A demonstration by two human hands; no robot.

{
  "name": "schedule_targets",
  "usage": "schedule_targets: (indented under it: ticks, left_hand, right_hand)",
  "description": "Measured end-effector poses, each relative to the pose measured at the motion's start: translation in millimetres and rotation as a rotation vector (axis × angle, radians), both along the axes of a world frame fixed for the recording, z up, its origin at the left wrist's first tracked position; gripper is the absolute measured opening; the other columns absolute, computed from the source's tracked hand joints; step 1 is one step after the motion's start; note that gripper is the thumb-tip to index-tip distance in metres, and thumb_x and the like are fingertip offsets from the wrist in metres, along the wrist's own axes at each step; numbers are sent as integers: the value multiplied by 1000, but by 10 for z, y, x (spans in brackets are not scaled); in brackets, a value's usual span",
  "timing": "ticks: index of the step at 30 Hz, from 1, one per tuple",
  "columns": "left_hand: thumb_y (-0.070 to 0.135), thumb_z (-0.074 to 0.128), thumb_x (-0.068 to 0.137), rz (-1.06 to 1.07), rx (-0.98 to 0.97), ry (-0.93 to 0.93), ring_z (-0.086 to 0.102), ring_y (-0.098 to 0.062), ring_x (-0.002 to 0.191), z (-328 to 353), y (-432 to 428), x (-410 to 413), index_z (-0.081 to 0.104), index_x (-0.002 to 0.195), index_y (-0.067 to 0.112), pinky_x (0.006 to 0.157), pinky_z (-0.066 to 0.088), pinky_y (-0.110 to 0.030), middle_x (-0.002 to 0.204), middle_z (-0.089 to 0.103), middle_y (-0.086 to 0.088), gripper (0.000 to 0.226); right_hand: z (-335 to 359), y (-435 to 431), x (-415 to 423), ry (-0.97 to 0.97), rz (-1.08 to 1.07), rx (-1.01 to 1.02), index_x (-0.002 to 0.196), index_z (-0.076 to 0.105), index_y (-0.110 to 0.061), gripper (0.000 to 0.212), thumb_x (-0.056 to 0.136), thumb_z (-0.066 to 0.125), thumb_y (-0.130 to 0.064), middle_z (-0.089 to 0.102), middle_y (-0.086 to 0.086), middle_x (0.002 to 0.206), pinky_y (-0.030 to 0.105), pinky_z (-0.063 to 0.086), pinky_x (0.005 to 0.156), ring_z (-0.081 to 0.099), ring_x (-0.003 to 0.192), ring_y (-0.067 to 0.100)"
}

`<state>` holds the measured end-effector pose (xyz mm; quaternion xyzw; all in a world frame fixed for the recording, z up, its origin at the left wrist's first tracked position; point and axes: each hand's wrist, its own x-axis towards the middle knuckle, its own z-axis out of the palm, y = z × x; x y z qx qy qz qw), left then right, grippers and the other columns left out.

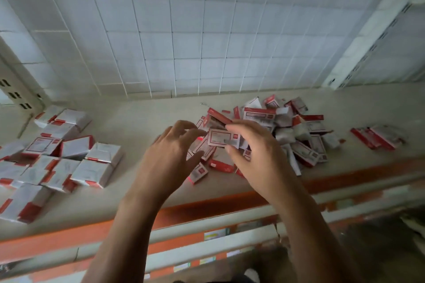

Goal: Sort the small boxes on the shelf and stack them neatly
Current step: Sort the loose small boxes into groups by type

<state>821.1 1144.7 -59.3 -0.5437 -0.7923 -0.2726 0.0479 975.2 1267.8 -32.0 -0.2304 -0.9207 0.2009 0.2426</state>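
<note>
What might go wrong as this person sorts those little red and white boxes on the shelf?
1. The right hand pinches one small box by its edges over the loose pile; it could slip and fall back in.
2. Some stray boxes lie near the shelf's orange front edge below the wrists; a brush could knock them off.
3. The left hand hovers open beside the pile and might topple it.
</note>
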Motion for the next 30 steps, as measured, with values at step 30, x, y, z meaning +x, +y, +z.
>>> schedule_targets:
  ticks: [30]
  left_hand:
    - [9, 80, 73, 165, 45, 2, 56, -25, 98, -19, -161, -44, 67, 119, 12, 72, 55, -39, 110, 58, -6, 48]
  right_hand:
    - [-66, 445, -741, -409, 151, 177, 133, 46, -7, 42, 94, 61, -10, 65, 8, 108, 38, 45, 99, 62, 96, 21]
